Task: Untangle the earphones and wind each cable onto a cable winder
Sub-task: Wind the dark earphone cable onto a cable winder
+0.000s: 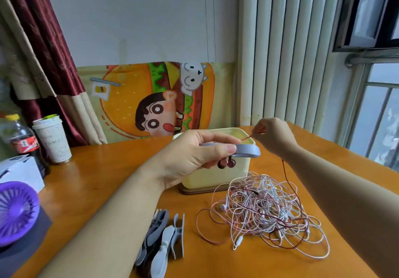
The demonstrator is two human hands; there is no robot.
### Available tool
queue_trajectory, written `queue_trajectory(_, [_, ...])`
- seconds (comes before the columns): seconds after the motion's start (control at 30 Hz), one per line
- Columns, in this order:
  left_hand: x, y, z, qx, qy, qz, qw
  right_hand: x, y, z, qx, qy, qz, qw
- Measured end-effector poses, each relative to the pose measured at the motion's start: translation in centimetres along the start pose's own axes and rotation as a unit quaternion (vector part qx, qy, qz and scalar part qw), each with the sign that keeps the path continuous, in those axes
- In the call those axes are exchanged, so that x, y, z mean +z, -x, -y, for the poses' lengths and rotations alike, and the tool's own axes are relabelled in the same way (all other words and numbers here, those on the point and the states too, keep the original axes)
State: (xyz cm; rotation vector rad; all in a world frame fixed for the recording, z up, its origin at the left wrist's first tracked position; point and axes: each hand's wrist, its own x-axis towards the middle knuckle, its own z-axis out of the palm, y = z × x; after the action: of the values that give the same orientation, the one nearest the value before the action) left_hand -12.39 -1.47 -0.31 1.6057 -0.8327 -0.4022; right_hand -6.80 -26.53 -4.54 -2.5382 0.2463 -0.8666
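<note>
Head view: L hand (194, 154) is up above the table (97, 169), centre of scene. Its fingers and thumb are curled round the grey cable winder (248, 150) and grip it flat. The winder's right end sticks out free, prob. so cable can go round it w/o the fingers in the way. Two dark red earbuds (226, 164) hang just under the winder, against the L fingers. They look pinned there as the anchored end of the wrap.

R hand (274, 136) is just right of the winder and a bit farther away. Thumb and forefinger pinch the red cable (247, 138); the other fingers are loosely folded w/ nothing in them. A short stretch runs taut btwn the pinch and the winder, so tension seems to be kept for a neat turn. From the R hand the cable drops down to the tangle (265, 213).

The tangle lies on the table below and nearer than the R hand, and right of the L forearm. White, pink and red leads are all knotted together. The red one is not yet free, so it may snag as it's drawn up.

Spare winders (164, 241) lie near, left of the tangle and beside the L forearm, handy for the next leads. A yellow box (207, 178) stands behind the tangle, under the L hand.
</note>
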Motion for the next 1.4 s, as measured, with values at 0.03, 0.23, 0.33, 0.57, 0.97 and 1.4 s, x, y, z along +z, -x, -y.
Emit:
queue_trajectory(0.03, [-0.4,-0.1,0.3,-0.001,0.003,0.001,1.0,0.6,0.0,0.0,0.001,-0.008,0.007,1.0])
queue_trajectory(0.23, [-1.0,-1.2,1.4,-0.022,0.07,0.001,0.997,2.3,0.1,-0.6,0.018,-0.022,0.02,0.999])
queue_trajectory(0.33, [-0.8,-1.6,2.3,-0.035,0.117,-0.022,0.992,2.7,1.0,-1.4,0.027,-0.013,0.026,0.999])
queue_trajectory(0.57, [0.5,-2.1,6.6,-0.058,0.132,-0.225,0.964,-0.3,4.6,0.6,0.01,-0.213,-0.11,0.971])
queue_trajectory(0.97, [1.1,-4.0,9.8,-0.01,0.173,-0.376,0.91,3.4,7.0,8.0,0.003,-0.451,0.189,0.872])
queue_trajectory(1.4, [-0.3,-4.6,11.0,-0.057,0.222,-0.372,0.899,5.7,5.5,6.5,0.081,-0.6,0.227,0.763])
